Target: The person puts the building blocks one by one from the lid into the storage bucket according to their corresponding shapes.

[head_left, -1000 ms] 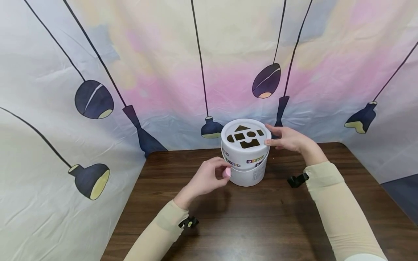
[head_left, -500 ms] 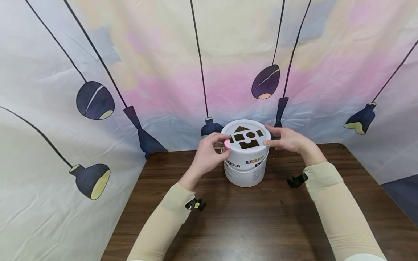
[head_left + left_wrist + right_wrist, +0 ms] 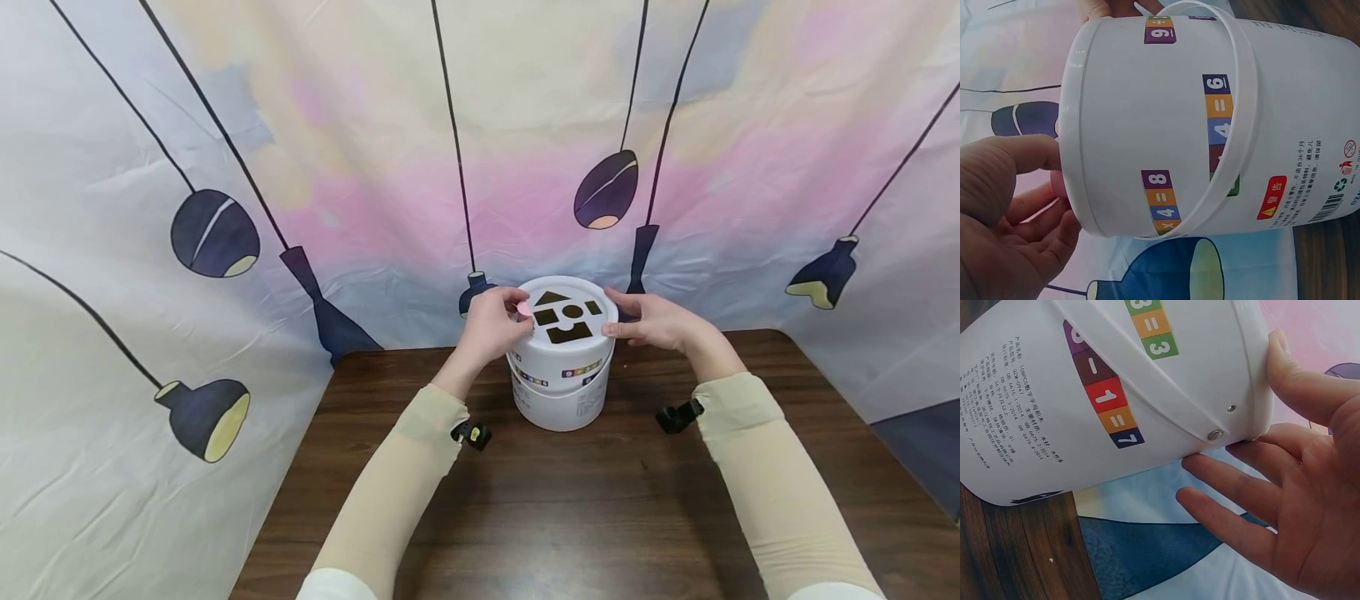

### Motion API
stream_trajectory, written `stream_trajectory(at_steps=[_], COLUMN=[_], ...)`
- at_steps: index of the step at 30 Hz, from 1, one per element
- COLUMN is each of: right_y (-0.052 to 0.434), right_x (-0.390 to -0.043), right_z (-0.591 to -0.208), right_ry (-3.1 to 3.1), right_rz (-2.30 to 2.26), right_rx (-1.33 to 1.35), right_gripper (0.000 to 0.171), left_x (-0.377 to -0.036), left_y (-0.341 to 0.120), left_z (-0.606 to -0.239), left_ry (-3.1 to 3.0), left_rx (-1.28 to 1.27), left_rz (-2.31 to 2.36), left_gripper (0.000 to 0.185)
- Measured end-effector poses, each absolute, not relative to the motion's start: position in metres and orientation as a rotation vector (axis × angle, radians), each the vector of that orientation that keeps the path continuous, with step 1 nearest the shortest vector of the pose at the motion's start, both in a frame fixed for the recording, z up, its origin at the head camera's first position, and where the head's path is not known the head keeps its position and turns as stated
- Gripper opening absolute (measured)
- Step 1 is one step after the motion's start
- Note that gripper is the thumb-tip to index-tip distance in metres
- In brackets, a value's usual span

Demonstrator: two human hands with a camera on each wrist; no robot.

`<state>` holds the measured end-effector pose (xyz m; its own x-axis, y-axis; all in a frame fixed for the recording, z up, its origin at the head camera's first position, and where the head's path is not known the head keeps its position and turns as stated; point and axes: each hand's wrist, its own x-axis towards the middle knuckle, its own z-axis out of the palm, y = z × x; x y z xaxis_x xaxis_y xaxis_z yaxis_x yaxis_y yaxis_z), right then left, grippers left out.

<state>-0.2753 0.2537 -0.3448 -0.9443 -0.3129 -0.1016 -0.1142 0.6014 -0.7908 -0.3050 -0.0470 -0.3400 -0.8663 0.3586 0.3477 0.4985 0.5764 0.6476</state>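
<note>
My left hand [image 3: 489,327] pinches a small pink block [image 3: 523,309] at the left edge of the white bucket's lid [image 3: 542,336]. In the left wrist view, the lid's rim and the fingers hide most of the block. The lid has dark cut-out holes of several shapes; the block and fingertips cover the leftmost hole. The white bucket [image 3: 558,408] stands upright on the table. My right hand [image 3: 660,323] touches the lid's right side, thumb at the front and other fingers farther back. In the right wrist view, those fingers [image 3: 1235,487] are extended, some against the bucket's side.
The brown wooden table [image 3: 570,517] bears the bucket close to its back edge. A painted curtain [image 3: 360,167] with lamp drawings hangs just behind. The bucket's white handle [image 3: 1244,112] lies down against its side. A black wrist camera [image 3: 471,434] sits at the left cuff.
My left hand has risen from the bucket's front left side to the lid's left edge, carrying the pink block over the leftmost hole. The right hand keeps its place on the lid.
</note>
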Motion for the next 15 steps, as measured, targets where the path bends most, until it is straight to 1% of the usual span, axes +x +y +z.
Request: stream_trajectory(at_steps=[8, 12, 15], right_y=[0.254, 0.255, 0.262], right_x=[-0.277, -0.275, -0.269], right_z=[-0.346, -0.347, -0.358], right_ry=[2.611, 2.613, 2.657], right_rz=[-1.246, -1.244, -1.239], right_rx=[-0.354, -0.371, -0.436], right_gripper=[0.092, 0.092, 0.091], left_x=[-0.304, -0.304, -0.300], left_y=[-0.045, -0.048, -0.059], left_z=[-0.336, -0.337, -0.345], left_ry=[-2.674, -2.695, -2.607], left_rx=[-0.727, -0.761, -0.837], left_rz=[-0.957, -0.918, -0.976], left_gripper=[0.038, 0.044, 0.051])
